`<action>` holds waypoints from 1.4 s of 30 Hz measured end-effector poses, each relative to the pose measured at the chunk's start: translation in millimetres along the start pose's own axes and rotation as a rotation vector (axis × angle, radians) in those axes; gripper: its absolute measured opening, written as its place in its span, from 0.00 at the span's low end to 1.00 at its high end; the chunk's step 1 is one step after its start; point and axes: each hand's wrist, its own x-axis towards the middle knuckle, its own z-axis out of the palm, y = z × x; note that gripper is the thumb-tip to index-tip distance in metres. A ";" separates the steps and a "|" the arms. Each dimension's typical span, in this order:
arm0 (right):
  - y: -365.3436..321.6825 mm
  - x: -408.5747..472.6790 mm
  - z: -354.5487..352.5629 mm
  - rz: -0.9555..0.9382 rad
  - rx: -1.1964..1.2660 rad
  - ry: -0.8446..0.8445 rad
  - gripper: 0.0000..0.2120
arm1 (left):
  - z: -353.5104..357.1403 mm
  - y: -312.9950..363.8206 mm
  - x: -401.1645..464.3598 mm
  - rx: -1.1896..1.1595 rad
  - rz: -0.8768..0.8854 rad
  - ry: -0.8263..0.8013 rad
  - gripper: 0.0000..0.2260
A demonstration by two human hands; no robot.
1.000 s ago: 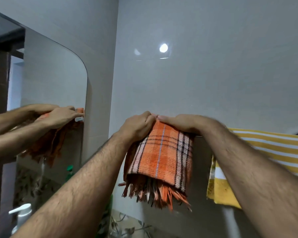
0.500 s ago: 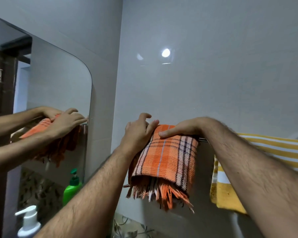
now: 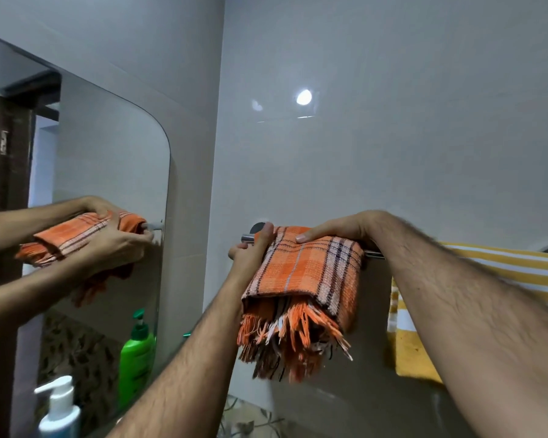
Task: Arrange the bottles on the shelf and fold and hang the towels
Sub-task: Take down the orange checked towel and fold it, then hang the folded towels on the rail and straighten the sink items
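Two bare hands at a folded orange plaid towel (image 3: 304, 273) draped over a chrome towel bar (image 3: 374, 254) on a pale tiled wall (image 3: 393, 121), fringe hanging down below both hands. Beyond the right wrist, further along the same bar and apart from the orange cloth, a yellow-and-white striped towel (image 3: 503, 263), partly hidden behind the right forearm. Off to the far side of the left hand, a round-cornered mirror (image 3: 108, 153) repeating both arms and the orange cloth. Low in that glass, well below the left hand, the reflection of a green pump bottle (image 3: 136, 352); lower still, near the bottom left corner, a white pump bottle (image 3: 59, 409).

Right hand (image 3: 339, 230) laid flat on top of the fold where it crosses the bar, fingers straight and pressing down, thumb (image 3: 307, 237) stretched along the cloth toward the left hand. Left hand (image 3: 250, 254) at the towel's left edge, just beside the bar's bare end and its round wall mount (image 3: 257, 227), thumb raised against the cloth edge and fingers curled in behind it; how much cloth sits inside that hold, impossible to tell from this angle. Thumbs of the two hands near each other across the top of the fold, not touching.
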 end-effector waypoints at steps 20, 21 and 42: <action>71.3 -27.9 160.5 -0.489 0.595 1.043 0.48 | -17.4 -10.4 -38.9 0.147 0.154 -0.448 0.29; 72.1 -25.9 150.1 -0.462 0.611 0.916 0.52 | -18.4 -8.7 -39.0 0.167 0.157 -0.462 0.31; 89.5 -23.0 198.5 -0.707 -0.234 1.432 0.32 | -5.0 -37.0 -121.5 1.070 0.627 0.206 0.31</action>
